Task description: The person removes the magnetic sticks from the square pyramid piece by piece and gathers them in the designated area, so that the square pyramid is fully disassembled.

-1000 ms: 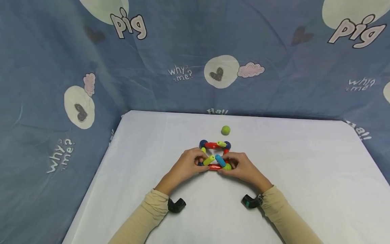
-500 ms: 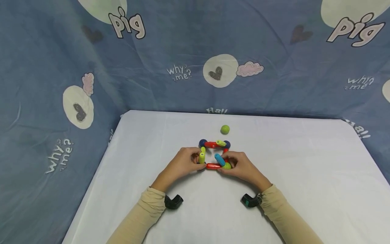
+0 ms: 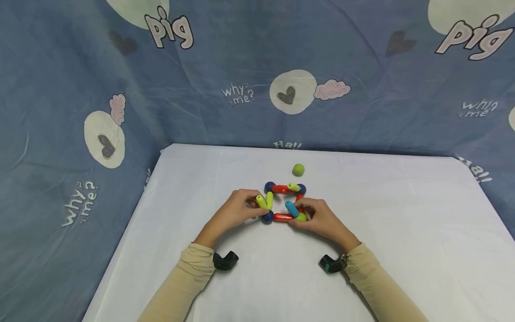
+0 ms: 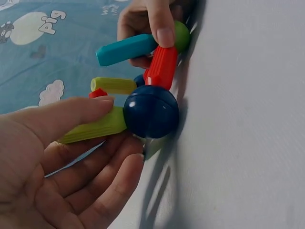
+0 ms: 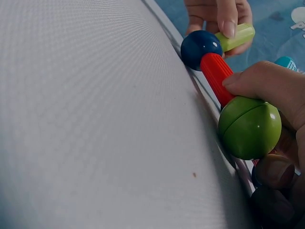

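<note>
A four-sided frame of magnetic rods and balls lies on the white table. In the head view, my left hand (image 3: 237, 209) pinches a yellow-green rod (image 4: 97, 126) between thumb and fingers; its end meets the near-left dark blue ball (image 4: 151, 112). From that ball a red rod (image 5: 217, 76) runs to a green ball (image 5: 250, 128) at the near-right corner. My right hand (image 3: 320, 218) holds this green ball, thumb on the red rod's end, other fingers partly hidden. A light blue rod (image 3: 291, 209) rises at a slant from the green ball.
Behind, two dark blue balls (image 3: 270, 187) are joined by another red rod (image 3: 280, 189), and a yellow-green rod (image 3: 293, 187) slants up from the right one. A loose green ball (image 3: 298, 170) lies beyond. Blue patterned cloth (image 3: 225, 125) hangs behind the table (image 3: 394, 214).
My left hand has shifted left, swinging the pinched yellow-green rod from a rightward lean to a leftward one. The near-left blue ball now shows. My right hand has stayed in place.
</note>
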Demonstrator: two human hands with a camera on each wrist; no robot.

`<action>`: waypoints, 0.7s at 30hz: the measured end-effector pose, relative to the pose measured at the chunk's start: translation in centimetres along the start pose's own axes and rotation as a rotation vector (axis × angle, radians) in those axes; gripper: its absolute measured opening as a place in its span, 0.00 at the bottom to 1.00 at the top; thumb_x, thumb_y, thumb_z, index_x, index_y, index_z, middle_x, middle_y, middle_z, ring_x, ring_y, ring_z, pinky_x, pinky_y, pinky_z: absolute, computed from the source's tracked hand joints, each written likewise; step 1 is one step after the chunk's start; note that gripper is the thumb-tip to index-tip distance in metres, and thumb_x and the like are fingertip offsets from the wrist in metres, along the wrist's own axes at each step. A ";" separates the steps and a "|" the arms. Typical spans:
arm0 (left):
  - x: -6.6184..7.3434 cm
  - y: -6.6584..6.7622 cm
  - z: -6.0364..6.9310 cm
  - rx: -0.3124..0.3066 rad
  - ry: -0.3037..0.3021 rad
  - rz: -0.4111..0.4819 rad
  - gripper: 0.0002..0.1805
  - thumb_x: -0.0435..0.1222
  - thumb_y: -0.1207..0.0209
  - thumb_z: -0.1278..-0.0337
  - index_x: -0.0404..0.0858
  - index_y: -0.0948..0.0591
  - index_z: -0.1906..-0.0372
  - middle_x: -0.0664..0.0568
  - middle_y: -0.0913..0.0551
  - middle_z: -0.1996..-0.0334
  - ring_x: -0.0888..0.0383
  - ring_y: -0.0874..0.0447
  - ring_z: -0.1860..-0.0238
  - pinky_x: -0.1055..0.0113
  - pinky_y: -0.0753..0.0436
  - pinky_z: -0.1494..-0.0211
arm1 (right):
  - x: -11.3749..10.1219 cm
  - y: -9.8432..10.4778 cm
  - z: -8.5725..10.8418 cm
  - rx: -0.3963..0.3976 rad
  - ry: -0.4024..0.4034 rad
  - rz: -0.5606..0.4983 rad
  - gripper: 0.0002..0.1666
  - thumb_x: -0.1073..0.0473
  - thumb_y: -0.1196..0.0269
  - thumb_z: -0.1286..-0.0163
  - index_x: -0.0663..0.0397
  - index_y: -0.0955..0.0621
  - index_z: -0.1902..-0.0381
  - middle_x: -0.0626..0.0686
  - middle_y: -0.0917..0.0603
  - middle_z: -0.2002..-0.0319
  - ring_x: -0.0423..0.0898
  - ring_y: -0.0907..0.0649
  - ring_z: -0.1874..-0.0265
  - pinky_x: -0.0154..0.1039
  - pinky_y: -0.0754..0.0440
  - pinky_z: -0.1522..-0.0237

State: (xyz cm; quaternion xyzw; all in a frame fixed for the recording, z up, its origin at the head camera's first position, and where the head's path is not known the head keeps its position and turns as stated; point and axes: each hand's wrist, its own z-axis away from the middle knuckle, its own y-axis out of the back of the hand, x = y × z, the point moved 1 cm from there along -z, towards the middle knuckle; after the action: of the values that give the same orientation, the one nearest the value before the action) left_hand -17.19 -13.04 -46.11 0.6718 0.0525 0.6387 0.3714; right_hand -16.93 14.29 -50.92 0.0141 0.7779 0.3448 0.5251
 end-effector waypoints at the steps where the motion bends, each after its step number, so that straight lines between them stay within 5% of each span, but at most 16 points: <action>1: 0.0 0.0 0.0 -0.002 0.003 0.005 0.06 0.38 0.27 0.42 0.44 0.14 0.63 0.54 0.12 0.67 0.60 0.14 0.64 0.67 0.16 0.63 | 0.0 0.0 0.0 0.000 0.000 -0.001 0.19 0.61 0.21 0.43 0.51 0.13 0.53 0.48 0.18 0.69 0.35 0.30 0.79 0.28 0.32 0.74; 9: -0.6 0.4 -0.2 0.015 0.043 0.084 0.08 0.37 0.29 0.39 0.41 0.17 0.60 0.50 0.10 0.64 0.59 0.12 0.64 0.65 0.13 0.59 | 0.1 0.0 0.1 0.001 -0.005 -0.003 0.20 0.61 0.21 0.43 0.51 0.13 0.52 0.47 0.20 0.71 0.35 0.30 0.78 0.28 0.33 0.74; 16: -0.8 0.9 -0.1 0.127 0.073 0.108 0.12 0.40 0.29 0.38 0.37 0.18 0.58 0.47 0.13 0.66 0.53 0.11 0.69 0.62 0.13 0.66 | 0.3 -0.1 0.0 -0.006 -0.004 -0.011 0.20 0.61 0.21 0.42 0.51 0.13 0.52 0.48 0.20 0.70 0.36 0.30 0.78 0.29 0.32 0.74; 21: -1.1 1.3 -0.1 0.193 0.079 0.067 0.15 0.42 0.29 0.38 0.37 0.14 0.52 0.46 0.12 0.59 0.52 0.10 0.61 0.63 0.12 0.66 | 0.3 -0.1 0.0 -0.003 -0.004 -0.007 0.20 0.62 0.21 0.43 0.51 0.13 0.52 0.48 0.20 0.70 0.36 0.30 0.78 0.28 0.32 0.74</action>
State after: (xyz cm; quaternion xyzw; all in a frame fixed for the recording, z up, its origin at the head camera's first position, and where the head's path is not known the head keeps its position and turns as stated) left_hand -17.95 -14.52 -46.29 0.6802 0.1058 0.6687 0.2811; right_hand -16.98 14.29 -51.23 0.0114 0.7765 0.3440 0.5278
